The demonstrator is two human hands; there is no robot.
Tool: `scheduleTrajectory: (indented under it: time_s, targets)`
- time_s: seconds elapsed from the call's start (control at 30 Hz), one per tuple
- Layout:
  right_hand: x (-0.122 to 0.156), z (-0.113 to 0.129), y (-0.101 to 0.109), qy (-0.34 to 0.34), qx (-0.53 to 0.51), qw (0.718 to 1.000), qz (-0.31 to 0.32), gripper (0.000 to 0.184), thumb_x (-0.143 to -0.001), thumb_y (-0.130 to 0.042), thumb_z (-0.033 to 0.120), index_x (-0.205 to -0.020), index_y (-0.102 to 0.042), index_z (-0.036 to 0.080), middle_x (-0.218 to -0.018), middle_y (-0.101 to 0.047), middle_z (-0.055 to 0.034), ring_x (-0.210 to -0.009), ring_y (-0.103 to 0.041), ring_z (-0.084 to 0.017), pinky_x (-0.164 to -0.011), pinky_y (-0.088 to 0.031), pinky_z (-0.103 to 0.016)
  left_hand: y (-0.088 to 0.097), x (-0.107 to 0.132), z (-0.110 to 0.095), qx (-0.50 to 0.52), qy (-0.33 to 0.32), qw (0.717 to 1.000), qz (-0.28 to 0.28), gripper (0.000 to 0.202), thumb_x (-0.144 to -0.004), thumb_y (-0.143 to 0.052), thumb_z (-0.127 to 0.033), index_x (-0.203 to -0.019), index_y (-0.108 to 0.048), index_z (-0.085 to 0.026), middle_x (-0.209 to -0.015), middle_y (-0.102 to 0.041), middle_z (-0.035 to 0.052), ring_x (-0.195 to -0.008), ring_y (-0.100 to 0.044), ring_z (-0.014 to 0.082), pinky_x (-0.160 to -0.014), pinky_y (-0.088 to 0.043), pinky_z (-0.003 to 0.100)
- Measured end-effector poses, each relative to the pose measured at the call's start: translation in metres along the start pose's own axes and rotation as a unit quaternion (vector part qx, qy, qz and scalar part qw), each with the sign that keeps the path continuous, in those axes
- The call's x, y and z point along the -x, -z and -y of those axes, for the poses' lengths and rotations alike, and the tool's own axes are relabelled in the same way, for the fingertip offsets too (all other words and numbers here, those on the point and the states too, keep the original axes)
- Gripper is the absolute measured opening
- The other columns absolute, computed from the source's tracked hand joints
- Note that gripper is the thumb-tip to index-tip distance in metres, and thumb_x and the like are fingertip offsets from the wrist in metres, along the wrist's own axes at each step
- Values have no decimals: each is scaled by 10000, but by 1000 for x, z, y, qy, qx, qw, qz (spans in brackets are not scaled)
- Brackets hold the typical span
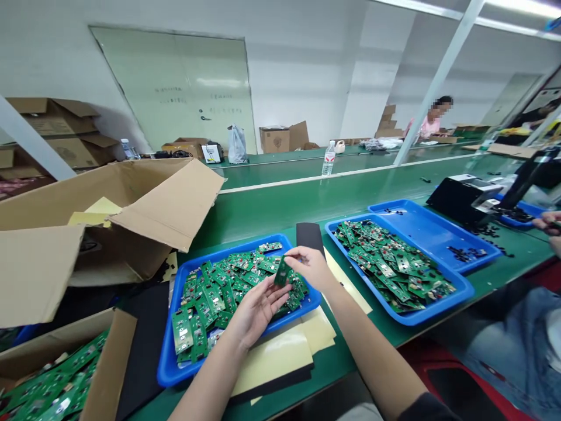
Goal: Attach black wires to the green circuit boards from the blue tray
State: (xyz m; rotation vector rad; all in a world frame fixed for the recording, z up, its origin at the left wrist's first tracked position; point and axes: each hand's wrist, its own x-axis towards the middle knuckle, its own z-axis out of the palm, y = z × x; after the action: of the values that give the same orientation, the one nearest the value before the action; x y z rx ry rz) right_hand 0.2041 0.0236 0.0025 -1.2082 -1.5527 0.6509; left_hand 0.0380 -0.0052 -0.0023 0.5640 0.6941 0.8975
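Note:
A small green circuit board [281,273] is pinched at its upper end between the thumb and fingers of my right hand [310,268]. My left hand [259,309] is palm up just below it, fingers apart and slightly curled. The board's lower end is close to the left fingertips; whether they touch I cannot tell. Under both hands lies a blue tray [164,356] heaped with similar circuit boards [214,298].
To the right, a second blue tray [460,295] holds more boards, beside another blue tray [432,225] with small black parts. Cardboard boxes [170,204] crowd the left. Yellow sheets [276,362] lie at the front. A co-worker's hand [550,225] shows at right.

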Motion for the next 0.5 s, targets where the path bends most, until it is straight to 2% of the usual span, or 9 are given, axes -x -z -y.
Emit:
scheduleTrajectory:
  time_s: [0.07,0.17,0.23,0.33,0.4,0.5]
  targets:
    - [-2,2,26,-28,36,998,-42,281,-798,-557,377,-872,-692,141,-779,-711,-68,-677,-656,-170,-604,-528,-274,0,0,-2,-2,-10,1000,-10,247,-830,-601,-268,-1021,-639,-116,-1048,-687,126,-1018,-643,216,-883,-512,301]
    - [1,-3,83,-86,121,982,-119,328,-789,-536,407,-922,-694,152,-878,-704,-90,-706,-644,-200,-605,-510,-315,2,0,-6,-21,-40,999,-30,292,-808,-623,-264,-1062,-622,-120,-1085,-665,128,-1009,-640,209,-863,-517,294]
    - [4,-13,125,-135,191,958,-166,333,-782,-528,386,-938,-695,144,-865,-697,-100,-683,-628,-222,-616,-491,-354,4,0,-9,-57,-65,995,-40,302,-780,-647,-267,-1049,-622,-132,-1025,-672,109,-940,-654,189,-812,-527,279]
    - [7,-34,175,-207,296,912,-193,206,-729,-571,281,-760,-703,127,-723,-676,-110,-657,-606,-259,-640,-450,-389,6,2,-12,-125,-100,986,-44,302,-736,-673,-283,-1001,-625,-146,-934,-665,76,-813,-652,144,-715,-520,237]
    - [8,-49,195,-236,351,886,-188,144,-718,-586,228,-660,-684,140,-645,-653,-106,-647,-593,-267,-630,-422,-380,7,3,-12,-154,-115,980,-42,309,-719,-678,-301,-985,-626,-152,-925,-650,67,-770,-636,132,-671,-506,227]
    - [10,-69,206,-253,408,860,-173,149,-750,-593,193,-624,-660,150,-589,-619,-97,-605,-572,-237,-593,-398,-352,8,5,-13,-211,-137,967,-35,291,-707,-679,-314,-944,-632,-152,-906,-629,56,-737,-605,127,-624,-479,225]
